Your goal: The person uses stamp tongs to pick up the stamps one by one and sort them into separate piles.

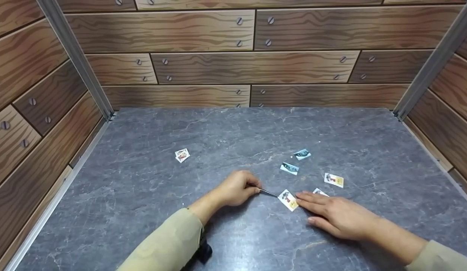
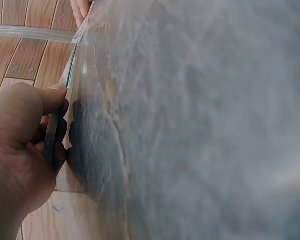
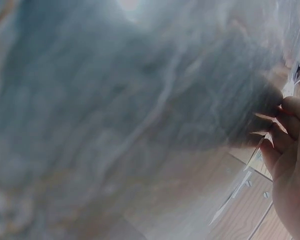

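Metal tweezers (image 1: 269, 193), small printed card (image 1: 288, 200) at tips

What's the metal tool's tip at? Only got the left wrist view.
Observer: In the head view, the metal tool has its tip at the left corner of a red-and-yellow printed card.
Operator: Anything partly hidden near there?
Observer: Yes, a second card, partly covered from view by the right hand.
Operator: And farther out?
Observer: Two blue-printed cards lie apart from each other on the tabletop.
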`<state>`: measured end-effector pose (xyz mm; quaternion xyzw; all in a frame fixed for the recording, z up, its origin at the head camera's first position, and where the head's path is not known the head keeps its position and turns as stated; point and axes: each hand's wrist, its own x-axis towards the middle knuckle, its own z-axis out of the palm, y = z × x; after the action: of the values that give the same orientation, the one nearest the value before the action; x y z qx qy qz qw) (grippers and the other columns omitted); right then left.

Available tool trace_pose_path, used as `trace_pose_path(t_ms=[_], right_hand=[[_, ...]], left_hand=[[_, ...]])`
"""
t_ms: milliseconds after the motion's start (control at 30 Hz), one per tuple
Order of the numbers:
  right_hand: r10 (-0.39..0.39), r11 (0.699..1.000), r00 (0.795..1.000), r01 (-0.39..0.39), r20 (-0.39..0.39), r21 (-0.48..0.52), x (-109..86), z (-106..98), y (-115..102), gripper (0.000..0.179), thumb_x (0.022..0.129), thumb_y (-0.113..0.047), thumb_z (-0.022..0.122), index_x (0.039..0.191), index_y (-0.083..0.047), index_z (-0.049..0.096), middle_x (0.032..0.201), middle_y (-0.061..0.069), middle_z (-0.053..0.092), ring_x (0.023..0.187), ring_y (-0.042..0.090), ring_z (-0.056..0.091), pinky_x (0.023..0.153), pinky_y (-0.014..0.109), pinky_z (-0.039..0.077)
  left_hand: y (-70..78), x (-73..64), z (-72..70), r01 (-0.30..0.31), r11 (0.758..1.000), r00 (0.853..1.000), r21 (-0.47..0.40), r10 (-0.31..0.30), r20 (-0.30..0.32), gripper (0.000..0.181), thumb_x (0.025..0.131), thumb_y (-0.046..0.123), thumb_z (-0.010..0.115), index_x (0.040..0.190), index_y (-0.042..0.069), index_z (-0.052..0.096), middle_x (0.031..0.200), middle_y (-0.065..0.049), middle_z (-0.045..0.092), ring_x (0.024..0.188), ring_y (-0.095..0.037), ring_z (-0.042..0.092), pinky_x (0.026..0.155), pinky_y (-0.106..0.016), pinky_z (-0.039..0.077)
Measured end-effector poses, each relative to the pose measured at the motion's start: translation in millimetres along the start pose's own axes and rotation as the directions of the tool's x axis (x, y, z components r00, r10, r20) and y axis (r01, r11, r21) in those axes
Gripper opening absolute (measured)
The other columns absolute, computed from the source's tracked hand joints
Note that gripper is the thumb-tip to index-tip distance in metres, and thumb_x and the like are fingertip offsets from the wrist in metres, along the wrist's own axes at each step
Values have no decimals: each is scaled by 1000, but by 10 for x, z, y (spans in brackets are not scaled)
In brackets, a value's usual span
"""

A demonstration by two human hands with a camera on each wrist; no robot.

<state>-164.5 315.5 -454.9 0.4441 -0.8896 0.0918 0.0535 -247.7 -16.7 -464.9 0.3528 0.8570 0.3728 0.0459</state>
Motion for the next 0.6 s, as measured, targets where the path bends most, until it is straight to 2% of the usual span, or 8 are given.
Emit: trace_pose_path(t_ms=[267, 467, 600], right_hand=[[6, 1000, 1000, -6, 0, 4, -5, -3, 14, 50, 109, -34, 61, 154, -12, 57, 159, 3, 53, 140, 25, 56, 106, 49, 51], [-5, 1000, 1000, 5, -2, -5, 7, -8, 7, 49, 109, -34, 61, 153, -10, 58, 158, 5, 54, 139, 26, 56, 106, 50, 51], [-13, 1000, 1000, 13, 1, -3, 19, -2, -1, 49, 109, -33, 61, 152, -9, 59, 158, 5, 55, 139, 26, 56, 106, 50, 51]], left_hand=[[-21, -53, -69, 1, 1000, 1000, -11, -1, -4, 7, 97, 3, 73, 97, 4, 80, 96, -6, 75, 92, -14, 66, 89, -31, 54], [-58, -110, -139, -12, 999, 999, -37, 11, -42, 8, 98, 3, 72, 96, 2, 80, 92, -5, 73, 84, -10, 61, 81, -28, 53], [-71, -164, -217, -15, 999, 997, -37, 12, -72, 7, 97, 3, 73, 96, 2, 80, 94, -6, 74, 88, -14, 64, 84, -31, 54]])
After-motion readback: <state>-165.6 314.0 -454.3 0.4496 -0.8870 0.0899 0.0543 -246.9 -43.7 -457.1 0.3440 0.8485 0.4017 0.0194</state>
